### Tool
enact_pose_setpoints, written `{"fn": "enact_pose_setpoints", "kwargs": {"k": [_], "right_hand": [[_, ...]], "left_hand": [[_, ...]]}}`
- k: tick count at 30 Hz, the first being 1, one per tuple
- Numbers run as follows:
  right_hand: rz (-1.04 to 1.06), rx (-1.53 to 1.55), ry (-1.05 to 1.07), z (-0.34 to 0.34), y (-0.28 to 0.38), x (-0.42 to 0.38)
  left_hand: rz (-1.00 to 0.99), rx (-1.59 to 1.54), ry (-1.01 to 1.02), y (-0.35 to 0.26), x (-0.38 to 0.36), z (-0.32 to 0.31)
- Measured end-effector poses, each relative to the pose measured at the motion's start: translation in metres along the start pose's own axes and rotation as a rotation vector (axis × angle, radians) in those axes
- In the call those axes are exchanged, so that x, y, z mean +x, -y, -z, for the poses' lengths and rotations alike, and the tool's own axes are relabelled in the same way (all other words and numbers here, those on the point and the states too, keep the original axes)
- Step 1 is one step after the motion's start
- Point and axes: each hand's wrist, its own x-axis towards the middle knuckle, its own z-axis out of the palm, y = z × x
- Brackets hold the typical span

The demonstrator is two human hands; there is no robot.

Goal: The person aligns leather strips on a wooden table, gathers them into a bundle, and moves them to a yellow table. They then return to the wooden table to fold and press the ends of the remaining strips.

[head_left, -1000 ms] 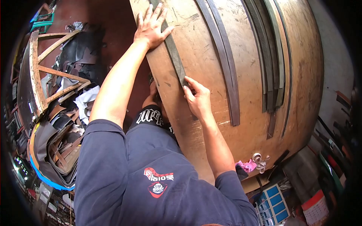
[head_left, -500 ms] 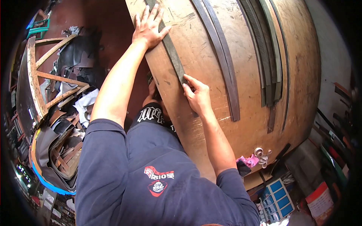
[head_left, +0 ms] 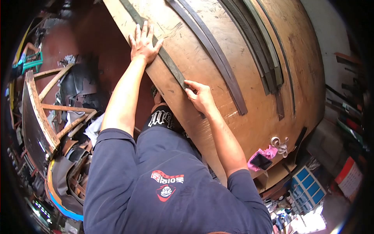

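Observation:
A long, narrow, dark grey-green strip (head_left: 171,66), apparently leather or similar sheet material, lies along the near left edge of a wooden table (head_left: 218,134). My left hand (head_left: 143,50) rests flat across it, fingers spread and pointing up the strip, the thumb out to the right. Lower down, my right hand (head_left: 202,97) pinches the strip's near end between thumb and index finger. The other right fingers are curled under. Part of the strip is hidden beneath my left hand.
More dark strips (head_left: 212,46) lie to the right, with a stack of strips (head_left: 257,50) beyond. A phone (head_left: 260,160) sits on pink cloth (head_left: 254,154) by a tape roll (head_left: 275,141). Left of me are a wooden frame (head_left: 37,97) and a scrap-filled container (head_left: 58,183).
My view has turned, so table and strips sit further left and more slanted. More strip shows beyond my left hand, and the phone has come into sight. Both hands stay on the strip.

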Motion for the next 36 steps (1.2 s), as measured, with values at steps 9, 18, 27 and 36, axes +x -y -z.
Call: {"fn": "enact_pose_setpoints", "kwargs": {"k": [9,18,27,36], "right_hand": [[0.038,-0.059,-0.069,-0.005,0.008,-0.008],[-0.150,-0.137,-0.403,-0.021,0.032,-0.036],[-0.225,0.023,-0.659,-0.046,0.009,-0.046],[-0.239,-0.016,-0.758,-0.051,0.004,-0.043]], "left_hand": [[-0.793,-0.174,0.121,-0.027,-0.059,0.007],[-1.030,-0.152,0.452,0.021,-0.017,0.045],[-1.113,-0.467,0.203,-0.001,-0.015,0.042],[-1.259,-0.625,0.338,-0.037,-0.015,0.035]]}}
